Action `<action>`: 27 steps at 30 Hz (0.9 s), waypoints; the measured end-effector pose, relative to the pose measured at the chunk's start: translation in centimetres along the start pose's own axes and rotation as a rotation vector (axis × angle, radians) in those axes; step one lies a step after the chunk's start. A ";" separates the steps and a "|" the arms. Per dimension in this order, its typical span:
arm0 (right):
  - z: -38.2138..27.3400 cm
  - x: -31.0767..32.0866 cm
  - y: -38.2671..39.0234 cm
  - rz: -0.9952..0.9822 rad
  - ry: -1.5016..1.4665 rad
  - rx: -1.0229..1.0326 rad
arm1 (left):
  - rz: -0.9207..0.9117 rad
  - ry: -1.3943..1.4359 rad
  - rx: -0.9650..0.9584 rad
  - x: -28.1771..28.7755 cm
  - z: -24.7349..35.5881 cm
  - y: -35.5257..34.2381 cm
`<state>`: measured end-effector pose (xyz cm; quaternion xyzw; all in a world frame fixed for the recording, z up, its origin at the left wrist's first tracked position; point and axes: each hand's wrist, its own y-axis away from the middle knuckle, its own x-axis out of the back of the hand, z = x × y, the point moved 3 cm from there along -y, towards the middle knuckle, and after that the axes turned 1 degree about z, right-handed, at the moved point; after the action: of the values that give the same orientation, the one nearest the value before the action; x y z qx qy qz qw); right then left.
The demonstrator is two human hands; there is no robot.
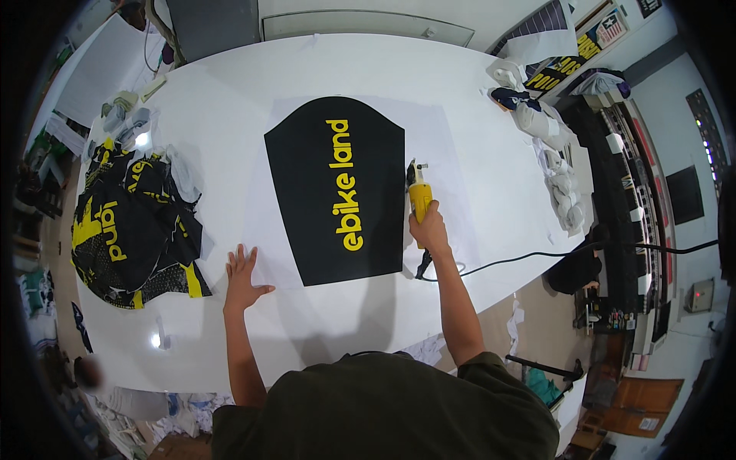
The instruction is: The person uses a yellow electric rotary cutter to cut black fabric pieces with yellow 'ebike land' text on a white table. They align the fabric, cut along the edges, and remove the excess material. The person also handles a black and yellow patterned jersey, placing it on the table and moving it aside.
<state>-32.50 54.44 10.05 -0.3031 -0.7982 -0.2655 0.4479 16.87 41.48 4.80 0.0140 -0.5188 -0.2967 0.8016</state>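
Black fabric panel with yellow lettering [334, 192], cut to a shield-like outline, lies flat on a white sheet in the middle of the big white cutting table [230, 100]. The left hand [244, 277] is spread flat, palm down, just off the panel's lower left corner, seemingly to pin the sheet. The right hand [429, 230] is wrapped around a yellow corded cutting tool [419, 198] at the panel's right edge. No bins show; loose black-and-yellow cut pieces [134, 226] are heaped at the table's left.
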 end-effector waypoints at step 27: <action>-5.1 0.6 -23.1 0.021 0.019 0.056 | -0.035 -0.002 0.063 1.1 1.9 0.0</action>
<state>-46.57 35.40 9.40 -0.2961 -0.7979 -0.2410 0.4664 15.62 41.44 6.58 0.0480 -0.5285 -0.2939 0.7950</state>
